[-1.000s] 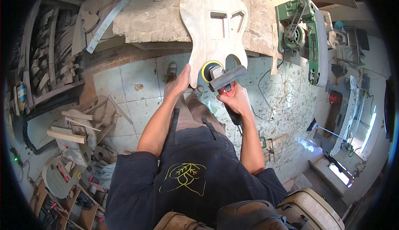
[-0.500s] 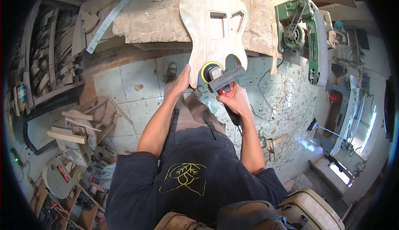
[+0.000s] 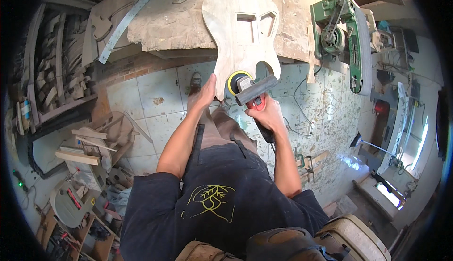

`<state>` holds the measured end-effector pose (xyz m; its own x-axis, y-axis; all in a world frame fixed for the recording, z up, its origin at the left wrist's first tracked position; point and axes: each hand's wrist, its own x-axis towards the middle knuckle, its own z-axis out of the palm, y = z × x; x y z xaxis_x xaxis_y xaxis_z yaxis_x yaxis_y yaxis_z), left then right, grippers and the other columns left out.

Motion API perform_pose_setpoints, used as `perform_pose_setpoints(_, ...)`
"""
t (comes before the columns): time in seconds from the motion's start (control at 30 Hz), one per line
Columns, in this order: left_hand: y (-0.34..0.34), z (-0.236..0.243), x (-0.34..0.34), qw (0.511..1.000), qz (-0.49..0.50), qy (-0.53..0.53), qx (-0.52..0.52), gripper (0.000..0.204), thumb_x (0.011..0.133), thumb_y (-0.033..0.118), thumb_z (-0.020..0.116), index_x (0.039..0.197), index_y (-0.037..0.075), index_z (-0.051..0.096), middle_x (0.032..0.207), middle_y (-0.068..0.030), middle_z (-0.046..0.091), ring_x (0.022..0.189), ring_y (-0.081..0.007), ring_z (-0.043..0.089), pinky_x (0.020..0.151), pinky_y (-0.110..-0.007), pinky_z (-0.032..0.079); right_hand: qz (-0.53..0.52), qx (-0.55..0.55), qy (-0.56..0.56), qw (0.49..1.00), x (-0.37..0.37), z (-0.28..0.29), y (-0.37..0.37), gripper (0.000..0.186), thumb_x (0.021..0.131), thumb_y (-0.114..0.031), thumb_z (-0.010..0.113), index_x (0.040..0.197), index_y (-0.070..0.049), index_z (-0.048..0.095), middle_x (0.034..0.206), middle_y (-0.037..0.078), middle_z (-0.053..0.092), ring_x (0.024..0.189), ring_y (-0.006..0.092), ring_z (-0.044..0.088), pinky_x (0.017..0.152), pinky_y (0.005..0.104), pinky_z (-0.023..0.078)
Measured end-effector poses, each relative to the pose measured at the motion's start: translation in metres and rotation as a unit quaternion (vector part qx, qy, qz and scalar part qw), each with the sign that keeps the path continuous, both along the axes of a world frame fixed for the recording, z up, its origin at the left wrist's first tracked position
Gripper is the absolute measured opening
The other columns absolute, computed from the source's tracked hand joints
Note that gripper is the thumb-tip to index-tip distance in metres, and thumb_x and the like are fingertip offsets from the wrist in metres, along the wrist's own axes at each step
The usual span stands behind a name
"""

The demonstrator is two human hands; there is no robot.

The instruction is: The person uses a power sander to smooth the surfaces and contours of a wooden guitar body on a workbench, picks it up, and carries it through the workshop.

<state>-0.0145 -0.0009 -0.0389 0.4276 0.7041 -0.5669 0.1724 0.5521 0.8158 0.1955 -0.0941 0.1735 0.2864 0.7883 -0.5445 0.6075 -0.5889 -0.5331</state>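
Note:
A pale wooden electric guitar body lies partly on the workbench, its cutaway end jutting over the near edge toward me. It has two routed cavities and a rounded cutaway. My left hand holds the left side of the overhanging end, its fingers partly hidden. My right hand is wrapped around the red and black grip of a power sander. The sander's round, yellow-rimmed pad rests on the wood near the overhanging end. A dark grey cylindrical part lies across the tool and hides some of it.
The worn workbench carries a long metal strip at left. To the right stands a green belt sander. Wood offcuts fill a rack at left. A cord runs over the tiled floor.
The view shifts very slightly. Both hands, the sander and the guitar body keep nearly the same places relative to each other.

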Motion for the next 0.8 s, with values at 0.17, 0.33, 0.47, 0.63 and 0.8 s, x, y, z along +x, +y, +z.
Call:
perform_pose_setpoints(0.17,0.000,-0.048,-0.014,0.999,-0.001,0.028,0.031,0.083,0.107,0.069,0.023,0.137,-0.002,0.054,0.090,-0.0136,0.070,0.069,-0.0250,0.070,0.063,-0.039,0.060,-0.004,0.007,0.025,1.000,-0.005,0.000,0.011,0.069,0.066,-0.042,0.080,0.114,0.004,0.062,0.102,0.030,0.072,0.099,0.0465,0.070,0.088,0.0494,0.054)
perform_pose_setpoints(0.33,-0.001,-0.051,-0.009,0.999,-0.010,0.024,0.025,0.083,0.107,0.069,0.023,0.136,-0.002,0.054,0.090,-0.0143,0.070,0.068,-0.0253,0.070,0.061,-0.038,0.060,-0.016,0.027,0.006,0.999,0.003,-0.006,0.005,0.068,0.066,-0.042,0.080,0.112,0.005,0.062,0.101,0.030,0.072,0.099,0.0459,0.070,0.089,0.0490,0.055)
perform_pose_setpoints(0.47,-0.001,-0.051,-0.010,0.999,-0.009,0.032,0.023,0.082,0.107,0.068,0.023,0.137,-0.002,0.054,0.090,-0.0141,0.070,0.067,-0.0243,0.070,0.060,-0.038,0.060,-0.009,0.013,0.006,1.000,0.007,-0.002,0.010,0.069,0.067,-0.042,0.080,0.112,0.006,0.062,0.100,0.029,0.072,0.099,0.0454,0.071,0.089,0.0488,0.055)
perform_pose_setpoints(0.63,-0.002,-0.056,-0.010,0.999,-0.005,0.037,0.020,0.080,0.108,0.067,0.023,0.137,-0.001,0.053,0.089,-0.0133,0.070,0.066,-0.0234,0.070,0.060,-0.037,0.059,0.004,0.023,0.011,1.000,0.004,0.001,0.015,0.069,0.066,-0.042,0.080,0.113,0.005,0.062,0.100,0.029,0.073,0.099,0.0454,0.071,0.089,0.0492,0.055)
perform_pose_setpoints(0.8,-0.001,-0.056,-0.014,0.999,-0.013,0.032,0.030,0.080,0.107,0.068,0.024,0.139,0.000,0.052,0.088,-0.0130,0.069,0.066,-0.0234,0.069,0.060,-0.037,0.059,0.006,0.032,0.001,0.999,0.003,-0.003,0.010,0.068,0.067,-0.041,0.080,0.113,0.005,0.062,0.100,0.029,0.072,0.098,0.0461,0.070,0.088,0.0495,0.055)
